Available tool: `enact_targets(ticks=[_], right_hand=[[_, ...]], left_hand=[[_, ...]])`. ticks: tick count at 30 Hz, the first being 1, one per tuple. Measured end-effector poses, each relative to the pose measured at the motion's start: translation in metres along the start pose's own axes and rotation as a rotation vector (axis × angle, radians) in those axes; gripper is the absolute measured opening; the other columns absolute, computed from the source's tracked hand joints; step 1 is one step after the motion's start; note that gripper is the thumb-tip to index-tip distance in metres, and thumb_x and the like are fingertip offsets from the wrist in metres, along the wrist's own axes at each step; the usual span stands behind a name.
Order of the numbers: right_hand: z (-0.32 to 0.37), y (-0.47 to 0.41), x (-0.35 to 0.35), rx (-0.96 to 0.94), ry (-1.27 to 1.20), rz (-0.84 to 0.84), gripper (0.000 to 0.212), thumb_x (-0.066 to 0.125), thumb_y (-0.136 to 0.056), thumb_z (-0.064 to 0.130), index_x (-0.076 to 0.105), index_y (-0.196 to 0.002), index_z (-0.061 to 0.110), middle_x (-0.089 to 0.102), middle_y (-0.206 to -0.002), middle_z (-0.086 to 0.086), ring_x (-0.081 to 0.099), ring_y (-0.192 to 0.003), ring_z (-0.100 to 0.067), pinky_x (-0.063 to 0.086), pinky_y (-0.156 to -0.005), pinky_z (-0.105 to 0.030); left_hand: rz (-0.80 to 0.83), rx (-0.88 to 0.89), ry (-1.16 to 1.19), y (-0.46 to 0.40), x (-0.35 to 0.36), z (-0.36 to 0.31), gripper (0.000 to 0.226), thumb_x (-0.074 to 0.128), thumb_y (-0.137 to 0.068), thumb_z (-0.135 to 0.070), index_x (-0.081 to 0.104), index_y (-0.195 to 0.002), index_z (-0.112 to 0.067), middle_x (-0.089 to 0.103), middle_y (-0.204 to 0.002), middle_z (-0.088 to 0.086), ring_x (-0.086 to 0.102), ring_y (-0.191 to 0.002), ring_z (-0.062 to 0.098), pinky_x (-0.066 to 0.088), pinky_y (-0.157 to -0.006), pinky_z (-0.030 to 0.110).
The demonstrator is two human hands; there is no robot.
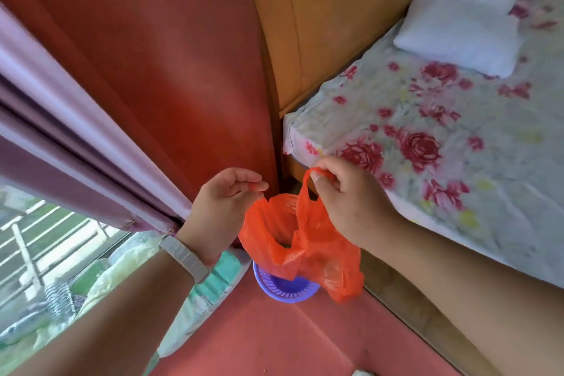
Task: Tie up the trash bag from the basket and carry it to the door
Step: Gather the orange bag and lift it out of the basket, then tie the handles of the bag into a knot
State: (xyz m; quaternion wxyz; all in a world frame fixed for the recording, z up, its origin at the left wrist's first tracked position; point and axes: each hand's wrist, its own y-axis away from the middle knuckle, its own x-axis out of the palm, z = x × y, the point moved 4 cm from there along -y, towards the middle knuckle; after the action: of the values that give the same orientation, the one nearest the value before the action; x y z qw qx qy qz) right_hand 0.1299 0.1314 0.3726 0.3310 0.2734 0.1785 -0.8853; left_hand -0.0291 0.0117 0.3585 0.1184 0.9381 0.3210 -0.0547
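Note:
An orange plastic trash bag (308, 250) hangs open above a small purple lattice basket (283, 287) that stands on the red floor in the corner. My left hand (219, 207) pinches the bag's left handle between thumb and fingers. My right hand (348, 198) grips the right handle, which loops over my fingers. The two handles are held apart, so the bag's mouth gapes. The bag's lower part is lifted partly clear of the basket and covers the basket's near rim.
A bed with a floral sheet (442, 146) and white pillows (457, 33) fills the right side. A purple curtain (76, 131) hangs at left over a window (45, 253). A red wall (183, 55) and a wooden headboard (320, 24) meet behind the basket.

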Motion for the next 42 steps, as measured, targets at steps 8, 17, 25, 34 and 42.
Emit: enact_targets(ticks=[8, 17, 25, 34, 42], right_hand=[[0.133, 0.006, -0.095, -0.156, 0.028, -0.054, 0.013, 0.050, -0.102, 0.020, 0.062, -0.101, 0.023, 0.057, -0.080, 0.018, 0.054, -0.075, -0.001, 0.037, -0.066, -0.010], [0.232, 0.026, -0.177, -0.260, 0.048, -0.158, 0.013, 0.053, -0.100, 0.018, 0.063, -0.093, 0.023, 0.062, -0.068, 0.004, 0.060, -0.065, -0.012, 0.050, -0.062, -0.034], [0.294, 0.029, -0.213, -0.221, 0.149, -0.285, 0.014, 0.059, -0.095, 0.017, 0.073, -0.094, 0.019, 0.061, -0.092, 0.001, 0.059, -0.079, -0.013, 0.046, -0.074, -0.024], [0.329, 0.026, -0.229, -0.078, 0.208, -0.354, 0.015, 0.058, -0.089, 0.017, 0.069, -0.079, 0.014, 0.070, -0.072, -0.001, 0.064, -0.072, -0.019, 0.053, -0.067, -0.037], [0.356, 0.041, -0.222, -0.173, 0.181, -0.281, 0.015, 0.061, -0.088, 0.017, 0.067, -0.075, 0.015, 0.066, -0.066, -0.002, 0.060, -0.065, -0.017, 0.049, -0.062, -0.036]], left_hand=[[0.025, 0.117, 0.040, 0.033, -0.033, -0.151, 0.024, 0.051, -0.088, 0.005, 0.061, -0.095, -0.015, 0.074, -0.099, 0.008, 0.071, -0.086, 0.021, 0.048, -0.090, 0.053], [0.069, 0.312, -0.154, 0.082, -0.056, -0.269, 0.036, 0.062, -0.075, 0.007, 0.063, -0.093, -0.023, 0.075, -0.087, 0.000, 0.072, -0.080, 0.022, 0.053, -0.075, 0.044], [0.136, 0.348, -0.016, 0.122, -0.049, -0.325, 0.028, 0.052, -0.081, 0.009, 0.062, -0.100, -0.010, 0.071, -0.084, 0.009, 0.067, -0.069, 0.021, 0.045, -0.055, 0.020], [0.552, -0.042, 0.266, 0.146, -0.042, -0.341, 0.040, 0.049, -0.090, -0.043, 0.058, -0.110, -0.010, 0.069, -0.087, 0.016, 0.065, -0.072, 0.027, 0.048, -0.062, 0.031], [0.750, -0.147, 0.205, 0.150, -0.028, -0.336, 0.095, 0.015, -0.078, -0.082, 0.053, -0.127, -0.010, 0.069, -0.099, 0.024, 0.067, -0.083, 0.033, 0.044, -0.077, 0.039]])
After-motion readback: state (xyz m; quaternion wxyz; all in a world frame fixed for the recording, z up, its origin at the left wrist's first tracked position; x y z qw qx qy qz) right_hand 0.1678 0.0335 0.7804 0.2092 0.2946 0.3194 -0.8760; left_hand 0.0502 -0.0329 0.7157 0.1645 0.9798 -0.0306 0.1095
